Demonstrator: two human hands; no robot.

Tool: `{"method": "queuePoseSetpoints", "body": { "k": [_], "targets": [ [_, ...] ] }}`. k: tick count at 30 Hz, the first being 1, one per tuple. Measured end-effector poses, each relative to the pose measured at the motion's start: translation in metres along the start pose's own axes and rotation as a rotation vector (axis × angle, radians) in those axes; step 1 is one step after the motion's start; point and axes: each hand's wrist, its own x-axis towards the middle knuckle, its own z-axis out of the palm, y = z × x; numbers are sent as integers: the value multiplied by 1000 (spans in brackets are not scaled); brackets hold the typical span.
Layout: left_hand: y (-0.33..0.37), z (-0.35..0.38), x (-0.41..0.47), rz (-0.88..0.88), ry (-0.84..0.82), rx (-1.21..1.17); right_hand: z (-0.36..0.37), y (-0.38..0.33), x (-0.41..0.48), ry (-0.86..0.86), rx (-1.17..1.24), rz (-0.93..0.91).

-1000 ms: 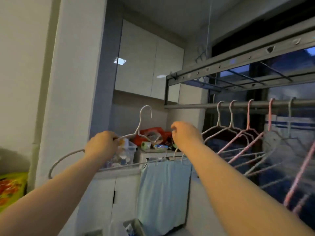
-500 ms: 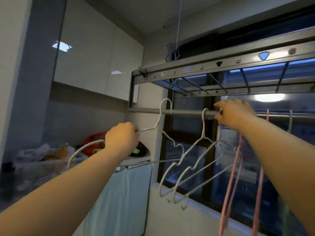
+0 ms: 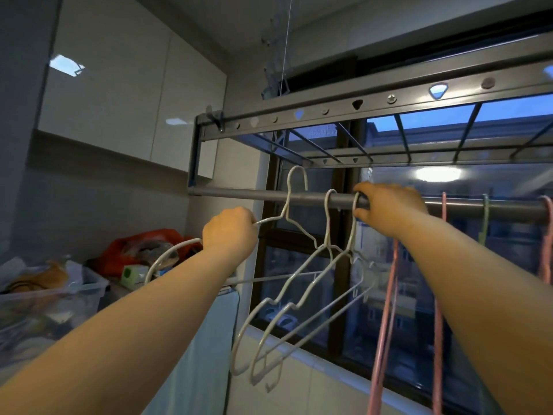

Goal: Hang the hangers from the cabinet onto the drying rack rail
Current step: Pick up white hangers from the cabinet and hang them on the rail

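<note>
A grey drying rack rail [image 3: 239, 195] runs across the view in front of a dark window. My left hand [image 3: 229, 232] grips a white wire hanger [image 3: 287, 199] by its shoulder; its hook stands just above the rail, left of the hung ones. Two white hangers [image 3: 302, 298] hang from the rail. My right hand [image 3: 389, 209] is at the rail, fingers curled around the hook of the right-hand white hanger. Pink hangers [image 3: 386, 310] and a pale green hook [image 3: 484, 217] hang further right.
White wall cabinets [image 3: 119, 94] fill the upper left. Below them a counter carries a clear plastic bin [image 3: 54, 298], a red bag [image 3: 143, 247] and small items. A light blue towel [image 3: 206, 348] hangs from the counter edge. The rack's upper frame [image 3: 359, 106] sits above the rail.
The view swung from the counter to the rail. My right hand carried white hangers up and hooked them on the rail. My left hand brought its hanger up close to the rail.
</note>
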Motion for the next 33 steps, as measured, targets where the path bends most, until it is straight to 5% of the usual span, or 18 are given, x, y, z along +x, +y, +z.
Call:
{"method": "queuePoseSetpoints", "body": {
  "k": [33],
  "targets": [
    [4,17,-18,24,-147,-73,-1,-1,-4,-58,31,-35]
  ]
}}
